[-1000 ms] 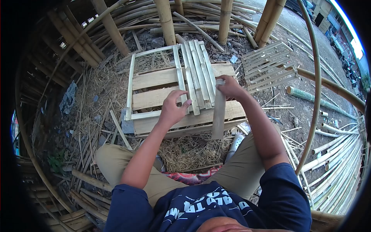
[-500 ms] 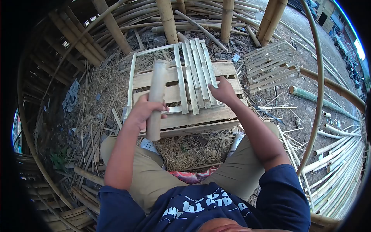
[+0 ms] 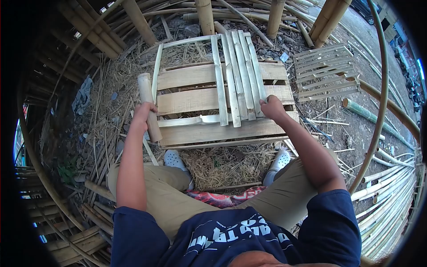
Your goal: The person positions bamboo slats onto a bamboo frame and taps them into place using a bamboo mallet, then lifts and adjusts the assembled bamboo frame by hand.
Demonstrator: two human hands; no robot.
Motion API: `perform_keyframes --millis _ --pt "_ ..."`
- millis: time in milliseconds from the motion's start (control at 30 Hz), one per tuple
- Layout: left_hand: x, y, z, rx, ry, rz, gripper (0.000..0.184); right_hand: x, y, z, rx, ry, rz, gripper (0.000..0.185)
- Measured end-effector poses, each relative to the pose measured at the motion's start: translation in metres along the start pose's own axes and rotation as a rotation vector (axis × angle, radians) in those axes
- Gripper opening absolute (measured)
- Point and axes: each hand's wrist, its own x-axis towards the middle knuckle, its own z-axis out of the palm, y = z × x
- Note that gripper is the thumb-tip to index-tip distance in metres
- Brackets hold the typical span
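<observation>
My left hand (image 3: 144, 116) is wrapped round a thick bamboo club (image 3: 145, 85), held nearly upright at the left edge of a low wooden pallet table (image 3: 191, 103). On that table lies a frame of split bamboo, with several slats (image 3: 240, 75) set side by side toward its right and a front crosspiece (image 3: 184, 122) under their near ends. The fingers of my right hand (image 3: 275, 109) are closed at the near end of the rightmost slat (image 3: 255, 71), by the frame's front right corner. A left side strip (image 3: 157, 69) runs away from me beyond the club.
A second slatted bamboo rack (image 3: 327, 71) lies on the ground to the right, near a green bamboo pole (image 3: 378, 116). Bundled bamboo poles (image 3: 387, 196) fill the lower right. Upright posts (image 3: 204, 18) stand behind the table. Straw (image 3: 222, 167) covers the ground between my clogs (image 3: 279, 161).
My left hand has carried the club left and lowered it from above the frame to the table's left edge. My right hand has shifted to the near end of the rightmost slat.
</observation>
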Motion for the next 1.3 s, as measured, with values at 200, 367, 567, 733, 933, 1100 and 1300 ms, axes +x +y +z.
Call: perform_keyframes --millis 200,367,567,733,933,1100,1300 --pt "0.003 -0.013 -0.001 -0.012 0.009 -0.027 0.025 0.017 0.017 0.012 0.27 0.005 0.004 0.046" --pt "-0.01 -0.007 -0.001 -0.118 0.011 -0.078 0.025 0.022 0.017 0.0 0.344 -0.01 0.008 0.044" --pt "-0.02 -0.012 -0.002 -0.255 -0.017 -0.131 0.032 0.057 0.032 -0.014 0.282 0.017 -0.057 0.049" --pt "-0.037 -0.017 0.003 -0.26 -0.045 -0.158 0.039 0.077 0.024 -0.023 0.219 0.01 -0.089 0.045" --pt "-0.069 -0.024 0.013 -0.306 -0.066 -0.176 0.038 0.106 0.025 -0.033 0.089 0.0 -0.131 0.044" --pt "-0.106 -0.018 0.026 -0.225 -0.111 -0.127 0.038 0.099 0.014 -0.044 -0.174 0.043 -0.173 0.048" --pt "-0.106 -0.027 0.039 -0.215 -0.178 -0.162 0.039 0.084 0.007 -0.039 -0.249 0.229 -0.224 0.049"
